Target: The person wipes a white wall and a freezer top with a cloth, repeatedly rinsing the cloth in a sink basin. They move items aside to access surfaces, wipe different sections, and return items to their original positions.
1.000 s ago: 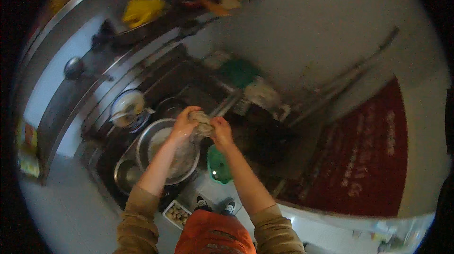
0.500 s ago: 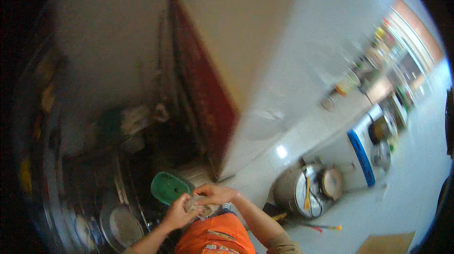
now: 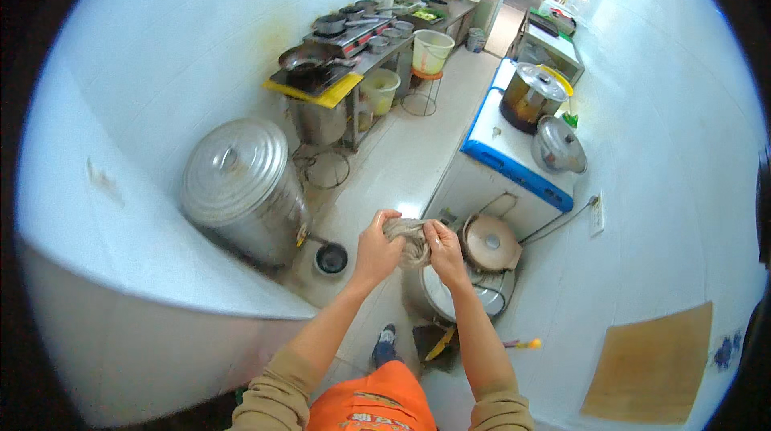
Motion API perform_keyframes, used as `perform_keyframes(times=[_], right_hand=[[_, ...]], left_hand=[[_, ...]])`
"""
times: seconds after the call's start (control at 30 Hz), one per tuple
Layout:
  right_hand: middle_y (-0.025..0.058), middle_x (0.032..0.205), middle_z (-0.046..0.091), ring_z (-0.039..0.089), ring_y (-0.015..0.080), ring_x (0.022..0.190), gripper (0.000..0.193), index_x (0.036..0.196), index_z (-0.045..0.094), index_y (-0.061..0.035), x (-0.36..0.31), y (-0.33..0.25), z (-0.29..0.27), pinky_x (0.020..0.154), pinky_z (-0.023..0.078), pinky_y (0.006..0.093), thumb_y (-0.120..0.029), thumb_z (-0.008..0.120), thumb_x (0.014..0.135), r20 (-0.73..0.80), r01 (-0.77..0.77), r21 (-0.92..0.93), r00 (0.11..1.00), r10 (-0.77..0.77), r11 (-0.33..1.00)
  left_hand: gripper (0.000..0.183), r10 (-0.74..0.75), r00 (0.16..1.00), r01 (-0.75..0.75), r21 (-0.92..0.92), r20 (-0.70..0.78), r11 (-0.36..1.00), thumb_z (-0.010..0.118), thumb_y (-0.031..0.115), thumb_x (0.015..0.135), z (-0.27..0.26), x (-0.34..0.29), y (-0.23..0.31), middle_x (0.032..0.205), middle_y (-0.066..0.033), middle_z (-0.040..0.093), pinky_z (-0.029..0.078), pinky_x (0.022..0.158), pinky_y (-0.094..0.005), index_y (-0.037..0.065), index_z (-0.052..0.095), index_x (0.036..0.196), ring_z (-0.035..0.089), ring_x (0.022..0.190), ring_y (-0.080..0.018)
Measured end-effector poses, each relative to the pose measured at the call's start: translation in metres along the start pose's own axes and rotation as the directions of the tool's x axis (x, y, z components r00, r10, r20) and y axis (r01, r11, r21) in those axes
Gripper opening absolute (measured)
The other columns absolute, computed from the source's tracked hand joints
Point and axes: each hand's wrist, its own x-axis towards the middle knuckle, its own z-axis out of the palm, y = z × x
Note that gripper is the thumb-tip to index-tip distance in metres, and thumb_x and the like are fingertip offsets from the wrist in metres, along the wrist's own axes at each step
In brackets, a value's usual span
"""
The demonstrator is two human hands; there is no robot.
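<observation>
White walls (image 3: 161, 38) rise on both sides of the pale tiled floor (image 3: 353, 214). A white box (image 3: 474, 190) with a blue edge stands along the right wall; a brown-stained pot (image 3: 522, 108) and a silver pot (image 3: 558, 146), both lidded, sit on it. Across the aisle, a long surface (image 3: 373, 60) carries pans and bowls, with a dark wok (image 3: 305, 59) near its closest end. A tall metal drum (image 3: 253, 218), lid on, stands against the left wall. Below the white box is another metal pot (image 3: 434, 298), a round brown lid (image 3: 490, 242) showing over it. A brown sheet (image 3: 650, 367) lies flat at lower right, and an orange apron (image 3: 373, 399) covers the person's front. Farther off, a pale bucket (image 3: 431, 52) rests on an orange-topped stool (image 3: 426, 74).

The grey-beige cloth (image 3: 414, 246) is held up before the apron, bunched and twisted between two hands. The left grip (image 3: 379, 250) is curled around one end; the right grip (image 3: 444, 250) is closed around the other, thumb on top. A small black bowl (image 3: 331, 258) sits on the floor near the drum.
</observation>
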Motion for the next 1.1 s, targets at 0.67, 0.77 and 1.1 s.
perform_keyframes(times=[0.67, 0.77, 1.1], right_hand=[[0.0242, 0.096, 0.072, 0.068, 0.0453, 0.091, 0.032, 0.104, 0.072, 0.0006, 0.597, 0.028, -0.143, 0.08, 0.053, 0.0507, -0.028, 0.057, 0.106, -0.42, 0.09, -0.454, 0.855, -0.302, 0.886], [0.0257, 0.095, 0.071, 0.07, 0.0432, 0.09, 0.033, 0.105, 0.07, 0.0004, 0.702, 0.054, -0.162, 0.079, 0.053, 0.0492, -0.027, 0.052, 0.107, -0.448, -0.007, -0.388, 0.875, -0.182, 0.922], [0.021, 0.083, 0.066, 0.063, 0.0358, 0.076, 0.039, 0.092, 0.06, 0.0027, 0.96, 0.054, -0.236, 0.072, 0.05, 0.0463, -0.032, 0.052, 0.109, -0.511, -0.048, -0.369, 0.845, -0.159, 0.928]], left_hand=[[0.027, -0.007, 0.886, 0.127, -0.229, 0.464, 0.965, 0.056, 0.005, 0.098, 0.177, 0.635, -0.104, 0.103, -0.0013, 0.071, 0.054, 0.074, -0.0254, 0.003, 0.072, 0.12, 0.064, 0.083, -0.0069], [0.027, -0.142, 0.858, 0.366, -0.394, 0.493, 0.843, 0.056, 0.002, 0.095, 0.213, 0.728, -0.143, 0.099, -0.0026, 0.071, 0.054, 0.081, -0.0274, 0.001, 0.071, 0.117, 0.064, 0.09, -0.0086], [0.037, -0.204, 0.683, 0.396, -0.121, 0.702, 0.91, 0.071, 0.011, 0.087, 0.322, 1.01, -0.163, 0.107, -0.0097, 0.073, 0.056, 0.084, -0.0364, 0.003, 0.066, 0.123, 0.07, 0.098, -0.0201]])
